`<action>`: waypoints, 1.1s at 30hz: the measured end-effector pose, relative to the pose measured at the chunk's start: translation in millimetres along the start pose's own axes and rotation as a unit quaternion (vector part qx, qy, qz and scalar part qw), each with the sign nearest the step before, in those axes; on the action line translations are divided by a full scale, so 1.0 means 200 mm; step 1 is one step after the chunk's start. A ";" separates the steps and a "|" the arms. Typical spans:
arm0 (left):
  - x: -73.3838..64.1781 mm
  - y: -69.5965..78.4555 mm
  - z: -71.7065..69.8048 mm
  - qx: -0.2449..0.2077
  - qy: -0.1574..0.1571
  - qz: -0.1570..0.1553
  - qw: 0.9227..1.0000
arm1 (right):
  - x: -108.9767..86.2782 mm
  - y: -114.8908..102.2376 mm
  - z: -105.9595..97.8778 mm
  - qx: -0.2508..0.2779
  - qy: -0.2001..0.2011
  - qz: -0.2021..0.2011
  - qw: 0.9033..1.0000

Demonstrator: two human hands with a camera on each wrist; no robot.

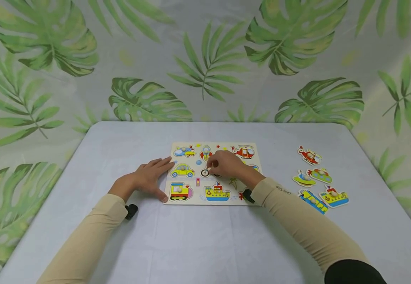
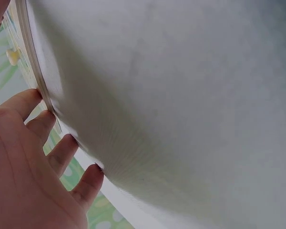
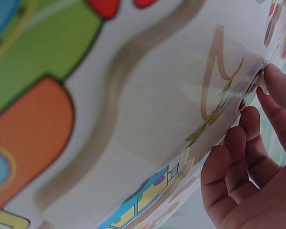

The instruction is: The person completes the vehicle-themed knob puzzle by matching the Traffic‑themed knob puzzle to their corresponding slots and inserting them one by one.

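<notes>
A wooden vehicle puzzle board (image 1: 199, 198) lies flat on the table. My left hand (image 1: 148, 177) rests at its left side with fingers spread and thumb by the near left corner; in the left wrist view, fingertips of that hand touch the board's edge (image 2: 32, 57). Over the board's middle, my right hand (image 1: 228, 163) pinches the knob of a bike puzzle piece (image 1: 204, 173), mostly covered by the fingers. The right wrist view shows thumb and fingertips at that piece (image 3: 250, 90). Knobbed car (image 1: 182, 170), train (image 1: 180, 193) and airplane (image 1: 184, 152) pieces sit on the board's left side.
Right of the board lie several loose knobbed pieces: a helicopter (image 1: 310, 157), a submarine (image 1: 320, 176), a flying saucer (image 1: 304, 180), a blue-and-yellow bus or tram (image 1: 312, 201) and a boat (image 1: 334, 198). A leaf-print cloth (image 1: 219, 106) hangs behind the white-covered table (image 1: 191, 240).
</notes>
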State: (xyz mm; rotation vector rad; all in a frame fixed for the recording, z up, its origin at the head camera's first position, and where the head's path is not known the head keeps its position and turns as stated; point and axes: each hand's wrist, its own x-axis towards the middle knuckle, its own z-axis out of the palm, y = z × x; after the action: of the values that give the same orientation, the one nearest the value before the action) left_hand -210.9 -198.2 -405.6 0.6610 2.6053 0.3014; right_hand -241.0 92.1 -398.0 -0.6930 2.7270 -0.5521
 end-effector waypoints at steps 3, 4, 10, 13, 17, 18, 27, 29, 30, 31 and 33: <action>0.00 0.00 0.00 0.004 0.000 -0.002 1.000 | 0.00 0.01 0.00 0.001 -0.004 -0.001 1.000; 0.01 0.01 0.00 0.005 0.001 -0.003 1.000 | 0.00 0.01 0.00 -0.002 -0.005 -0.002 1.000; 0.01 0.01 0.00 0.006 0.001 -0.006 1.000 | -0.05 0.07 -0.06 -0.009 -0.005 -0.029 1.000; 0.01 0.01 0.00 0.007 0.001 -0.009 1.000 | -0.09 0.13 -0.12 -0.005 0.013 -0.022 1.000; 0.01 0.01 0.00 0.006 0.003 -0.009 1.000 | -0.14 0.22 -0.17 -0.004 0.035 -0.007 0.999; 0.01 0.01 0.00 0.005 0.003 -0.008 1.000 | -0.15 0.25 -0.18 -0.006 0.038 -0.005 0.999; 0.02 0.02 0.01 -0.001 0.003 -0.009 1.000 | -0.28 0.58 -0.30 -0.012 0.059 0.041 0.997; 0.02 0.02 0.01 0.002 0.002 -0.008 1.000 | -0.33 0.68 -0.34 -0.013 0.073 0.059 0.995; 0.02 0.02 0.01 0.004 0.003 -0.007 1.000 | -0.36 0.72 -0.36 -0.014 0.082 0.067 0.994; 0.02 0.02 0.01 0.006 0.002 -0.006 1.000 | -0.38 0.76 -0.39 -0.011 0.089 0.073 0.993; 0.02 0.02 0.01 0.007 0.001 -0.008 1.000 | -0.43 0.83 -0.43 -0.009 0.099 0.082 0.992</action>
State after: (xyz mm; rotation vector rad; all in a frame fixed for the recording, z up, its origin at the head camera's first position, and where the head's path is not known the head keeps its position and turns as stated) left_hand -211.3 -193.3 -407.8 0.6454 2.6145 0.2797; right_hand -264.1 295.1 -378.6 -0.4334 2.9418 -0.5856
